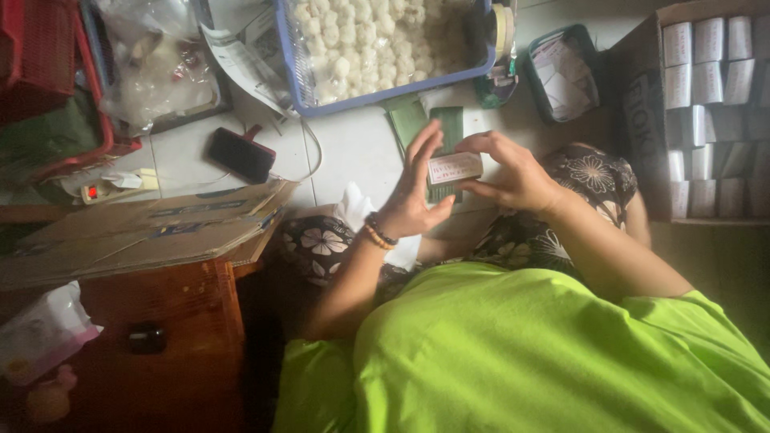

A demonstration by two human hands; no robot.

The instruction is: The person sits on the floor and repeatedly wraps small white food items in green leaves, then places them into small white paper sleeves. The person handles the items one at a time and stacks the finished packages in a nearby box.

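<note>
A small white paper-wrapped packet (pixel 454 168) sits between both my hands above the floor. My left hand (pixel 415 188) presses its left end with fingers spread upward; a beaded bracelet circles that wrist. My right hand (pixel 513 172) pinches the packet's right end between thumb and fingers. Green leaf strips (pixel 417 120) lie on the white tiles just behind the packet. I wear a bright green shirt and flowered trousers.
A blue basket (pixel 385 92) of white round pieces stands ahead. A cardboard box (pixel 634 120) at right holds several wrapped packets in rows. A small green tray (pixel 561 76) of paper labels, a black phone (pixel 241 154), flattened cardboard (pixel 136 232) and a red crate (pixel 48 72) lie around.
</note>
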